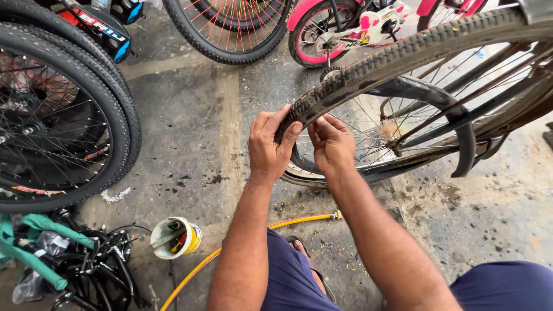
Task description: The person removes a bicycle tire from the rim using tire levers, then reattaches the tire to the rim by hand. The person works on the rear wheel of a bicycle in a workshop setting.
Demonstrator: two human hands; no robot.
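**Two hands on a bike tyre**

The left hand (269, 147) is wrapped over the edge of the black tyre (403, 55). Its fingers are curled round the rubber and the thumb presses on the outside, so it is clamped tight on the tyre. The right hand (333, 144) sits just beside it. Its fingers are bent together and tucked in under the tyre, at the rim (345, 175). Both hands seem to grip the same spot so the rubber can be pulled and held at once.

The tyre is at the top right, on a wheel with thin spokes (368, 124). The wheel stands on its edge. The part in the hands runs in a long line from the hands up to the top right corner.

A yellow hose (230, 246) lies on the floor (190, 115) near the knees. A small can (174, 237) lies on its side close by, with other bike wheels (63, 115) on the left.
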